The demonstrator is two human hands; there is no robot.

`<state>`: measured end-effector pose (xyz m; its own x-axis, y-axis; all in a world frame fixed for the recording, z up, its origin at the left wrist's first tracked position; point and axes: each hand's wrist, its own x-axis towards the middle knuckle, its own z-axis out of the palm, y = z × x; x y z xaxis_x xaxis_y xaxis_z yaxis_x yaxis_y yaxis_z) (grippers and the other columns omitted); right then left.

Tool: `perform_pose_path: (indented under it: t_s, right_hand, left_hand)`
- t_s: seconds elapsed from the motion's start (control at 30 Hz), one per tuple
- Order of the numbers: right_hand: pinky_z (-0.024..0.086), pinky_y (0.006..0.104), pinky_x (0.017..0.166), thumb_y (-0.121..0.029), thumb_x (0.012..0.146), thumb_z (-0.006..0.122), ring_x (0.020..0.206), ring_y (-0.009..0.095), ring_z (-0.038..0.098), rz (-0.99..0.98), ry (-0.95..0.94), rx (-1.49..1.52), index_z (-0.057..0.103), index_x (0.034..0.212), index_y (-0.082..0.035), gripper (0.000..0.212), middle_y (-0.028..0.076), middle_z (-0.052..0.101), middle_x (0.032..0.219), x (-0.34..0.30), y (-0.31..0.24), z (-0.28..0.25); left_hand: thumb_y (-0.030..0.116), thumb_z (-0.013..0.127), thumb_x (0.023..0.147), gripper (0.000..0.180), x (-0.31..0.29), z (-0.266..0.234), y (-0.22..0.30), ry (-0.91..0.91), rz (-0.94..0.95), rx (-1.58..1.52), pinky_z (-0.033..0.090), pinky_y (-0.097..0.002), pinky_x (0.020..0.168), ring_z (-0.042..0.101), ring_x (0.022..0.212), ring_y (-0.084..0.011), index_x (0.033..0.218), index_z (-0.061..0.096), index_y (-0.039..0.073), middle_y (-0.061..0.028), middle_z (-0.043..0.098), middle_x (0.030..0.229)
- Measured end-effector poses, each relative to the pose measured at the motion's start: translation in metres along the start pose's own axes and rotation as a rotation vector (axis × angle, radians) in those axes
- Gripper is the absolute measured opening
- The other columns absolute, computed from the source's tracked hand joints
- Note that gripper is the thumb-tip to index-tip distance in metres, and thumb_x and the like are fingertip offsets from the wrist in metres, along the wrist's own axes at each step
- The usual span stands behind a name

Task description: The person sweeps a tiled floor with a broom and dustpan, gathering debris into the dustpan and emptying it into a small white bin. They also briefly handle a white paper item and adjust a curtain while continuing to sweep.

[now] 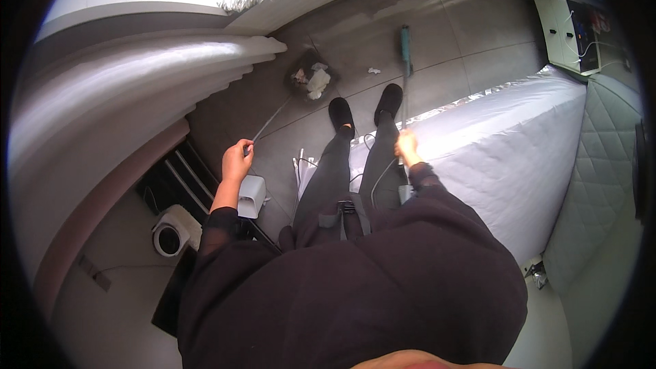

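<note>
My left hand (pixel 236 157) is closed round the thin handle of a long-handled dustpan (pixel 298 85). The dark pan rests on the floor ahead of my feet, with crumpled white tissues (pixel 318 80) in it. In my right hand (pixel 407 145) is the handle of a broom, whose teal head (pixel 406 46) reaches the floor farther off, past my right foot. A small scrap of white paper (pixel 374 70) lies on the tiles between the pan and the broom head.
On the right stands a bed (pixel 506 137) with a pale sheet, beyond it a white bedside cabinet (pixel 566 34). Long curtains (pixel 150 82) hang on the left. A white box-shaped bin (pixel 252 196) is by my left forearm. Cables (pixel 383 181) hang around my legs.
</note>
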<state>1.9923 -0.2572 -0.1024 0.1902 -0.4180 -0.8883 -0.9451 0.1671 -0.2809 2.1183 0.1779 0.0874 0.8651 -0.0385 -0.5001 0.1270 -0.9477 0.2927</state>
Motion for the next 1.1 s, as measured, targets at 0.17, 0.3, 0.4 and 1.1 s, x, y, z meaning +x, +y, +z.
perform_pose_path:
  t_s: [0.17, 0.3, 0.4, 1.1]
  right_hand:
    - [0.045, 0.0361, 0.04, -0.022, 0.094, 0.041, 0.041, 0.023, 0.055, -0.313, -0.119, -0.486, 0.053, 0.094, -0.001, 0.025, 0.011, 0.054, 0.054, -0.035, 0.038, 0.072]
    - [0.041, 0.0346, 0.038, -0.025, 0.092, 0.045, 0.04, 0.021, 0.051, -0.032, -0.452, -0.316, 0.056, 0.103, -0.003, 0.027, 0.01, 0.054, 0.057, -0.05, 0.011, 0.04]
    - [0.033, 0.0295, 0.033, -0.029, 0.092, 0.045, 0.036, 0.014, 0.039, 0.012, -0.499, -0.301, 0.055, 0.117, -0.009, 0.033, 0.003, 0.045, 0.052, -0.05, -0.009, -0.003]
    - [0.048, 0.0474, 0.079, -0.023, 0.087, 0.049, 0.089, 0.041, 0.06, -0.864, -0.299, -1.033, 0.058, 0.102, -0.003, 0.027, 0.024, 0.062, 0.089, -0.04, -0.046, 0.03]
  left_hand:
    - [0.018, 0.058, 0.082, 0.014, -0.005, 0.015, -0.013, 0.027, 0.019, 0.056, 0.049, -0.0407, 0.068, 0.063, 0.077, -0.0334, 0.089, 0.064, 0.008, -0.0163, 0.065, 0.079]
    - [0.019, 0.058, 0.082, 0.014, -0.008, 0.021, -0.017, 0.033, 0.008, 0.041, 0.049, -0.0413, 0.068, 0.062, 0.077, -0.0339, 0.089, 0.064, 0.008, -0.0171, 0.064, 0.08]
    - [0.02, 0.059, 0.082, 0.014, -0.012, 0.023, -0.022, 0.019, -0.031, 0.021, 0.049, -0.0414, 0.068, 0.062, 0.077, -0.0338, 0.089, 0.064, 0.009, -0.0167, 0.064, 0.08]
    - [0.017, 0.061, 0.079, 0.014, -0.048, 0.043, -0.053, 0.162, -0.209, -0.118, 0.049, -0.0394, 0.069, 0.063, 0.079, -0.0338, 0.088, 0.065, 0.007, -0.0164, 0.065, 0.082]
